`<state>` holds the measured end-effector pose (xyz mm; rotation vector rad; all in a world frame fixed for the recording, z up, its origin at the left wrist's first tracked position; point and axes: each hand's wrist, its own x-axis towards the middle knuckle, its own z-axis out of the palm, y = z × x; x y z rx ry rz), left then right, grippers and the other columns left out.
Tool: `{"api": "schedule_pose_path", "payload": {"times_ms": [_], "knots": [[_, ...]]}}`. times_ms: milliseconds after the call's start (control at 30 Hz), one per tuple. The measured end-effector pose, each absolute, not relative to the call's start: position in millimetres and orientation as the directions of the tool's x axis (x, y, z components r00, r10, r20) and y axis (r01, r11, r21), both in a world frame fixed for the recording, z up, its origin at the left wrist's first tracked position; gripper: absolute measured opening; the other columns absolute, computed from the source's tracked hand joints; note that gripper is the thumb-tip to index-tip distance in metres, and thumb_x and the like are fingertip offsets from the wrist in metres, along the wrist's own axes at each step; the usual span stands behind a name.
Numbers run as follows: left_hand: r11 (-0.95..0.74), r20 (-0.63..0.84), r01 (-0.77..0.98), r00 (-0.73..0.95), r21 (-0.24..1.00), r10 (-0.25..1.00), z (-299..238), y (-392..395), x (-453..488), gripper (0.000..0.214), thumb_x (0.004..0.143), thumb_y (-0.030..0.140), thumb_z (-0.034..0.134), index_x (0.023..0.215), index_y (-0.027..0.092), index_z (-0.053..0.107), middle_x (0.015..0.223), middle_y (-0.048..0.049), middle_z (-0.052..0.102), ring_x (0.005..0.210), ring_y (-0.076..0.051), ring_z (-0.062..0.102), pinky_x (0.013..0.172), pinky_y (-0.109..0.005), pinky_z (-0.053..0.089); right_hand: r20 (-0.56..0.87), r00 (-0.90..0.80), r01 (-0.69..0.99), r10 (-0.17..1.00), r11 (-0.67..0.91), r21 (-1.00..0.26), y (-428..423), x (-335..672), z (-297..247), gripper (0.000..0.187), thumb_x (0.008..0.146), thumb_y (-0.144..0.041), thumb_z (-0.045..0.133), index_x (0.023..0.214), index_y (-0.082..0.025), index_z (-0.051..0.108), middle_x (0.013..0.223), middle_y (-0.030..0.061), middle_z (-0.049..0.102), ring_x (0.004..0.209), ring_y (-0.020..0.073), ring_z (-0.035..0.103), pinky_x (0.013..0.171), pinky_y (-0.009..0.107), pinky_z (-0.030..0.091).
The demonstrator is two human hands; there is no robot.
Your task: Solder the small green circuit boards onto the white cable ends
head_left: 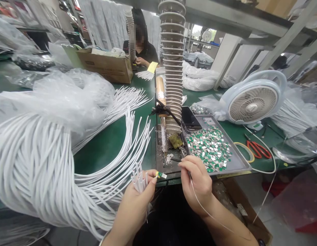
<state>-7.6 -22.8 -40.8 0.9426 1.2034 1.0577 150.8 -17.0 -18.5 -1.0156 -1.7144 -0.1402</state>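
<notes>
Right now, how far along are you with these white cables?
Done: cannot tell; I see no cable end with a tab fitted. In hand: the left hand grips a bunch of white cable ends with a small green-and-silver tab at its fingertips, and the right hand holds a thin wire. Still left: the large white cable bundle and the metal tray heaped with tabs.

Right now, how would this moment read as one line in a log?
Left hand holds: white cable ends, small green-and-silver piece | Right hand pinches: thin wire | Nearby: metal tray, small pieces, wooden-handled tool
</notes>
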Motion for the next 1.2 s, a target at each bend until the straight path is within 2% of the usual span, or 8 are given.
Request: {"api": "schedule_pose_path", "payload": {"times_ms": [200, 500, 767, 967, 1200], "knots": [[0.253, -0.245, -0.146, 0.075, 0.956, 0.967, -43, -22, -8, 0.028, 0.079, 0.044, 0.062, 0.089, 0.017, 0.058, 0.055, 0.0093, 0.039, 0.050, -0.008, 0.027, 0.049, -0.020, 0.024, 0.877, -0.022, 0.667, 0.480, 0.661, -0.345, -17, 151, -15, 0.026, 0.084, 0.002, 0.049, 0.098, -0.018, 0.057, 0.091, 0.0072, 0.060, 0.087, 0.0163, 0.063, 0.076, 0.030, 0.058], [0.266, -0.250, -0.192, 0.106, 0.945, 0.962, -44, -23, -11, 0.026, 0.079, 0.042, 0.063, 0.085, 0.018, 0.055, 0.053, 0.0103, 0.039, 0.047, -0.007, 0.026, 0.048, -0.020, 0.024, 0.910, -0.081, 0.620, 0.406, 0.736, -0.273, -23, 154, -26, 0.027, 0.082, 0.001, 0.051, 0.102, -0.016, 0.059, 0.093, 0.0084, 0.061, 0.090, 0.0193, 0.064, 0.077, 0.035, 0.060], [0.251, -0.238, -0.169, 0.092, 0.953, 0.967, -44, -24, -12, 0.026, 0.079, 0.041, 0.063, 0.089, 0.017, 0.058, 0.056, 0.0089, 0.041, 0.048, -0.007, 0.028, 0.050, -0.020, 0.026, 0.924, -0.131, 0.604, 0.358, 0.768, -0.212, -26, 155, -24, 0.027, 0.082, 0.001, 0.051, 0.103, -0.014, 0.060, 0.091, 0.0095, 0.063, 0.089, 0.0202, 0.066, 0.076, 0.035, 0.061], [0.243, -0.232, -0.162, 0.080, 0.956, 0.969, -42, -24, -11, 0.026, 0.077, 0.040, 0.064, 0.088, 0.017, 0.058, 0.057, 0.0081, 0.043, 0.048, -0.008, 0.028, 0.049, -0.021, 0.026, 0.901, -0.125, 0.550, 0.415, 0.785, -0.285, -28, 153, -19, 0.026, 0.082, 0.003, 0.049, 0.099, -0.013, 0.059, 0.091, 0.0091, 0.060, 0.088, 0.0182, 0.065, 0.076, 0.032, 0.061], [0.251, -0.246, -0.175, 0.051, 0.952, 0.968, -37, -24, -9, 0.026, 0.072, 0.038, 0.068, 0.084, 0.017, 0.059, 0.052, 0.0085, 0.042, 0.045, -0.007, 0.027, 0.046, -0.020, 0.024, 0.896, -0.016, 0.565, 0.443, 0.743, -0.358, -28, 149, -7, 0.028, 0.082, 0.004, 0.050, 0.098, -0.017, 0.058, 0.091, 0.0066, 0.060, 0.084, 0.0155, 0.064, 0.073, 0.029, 0.060]]}}
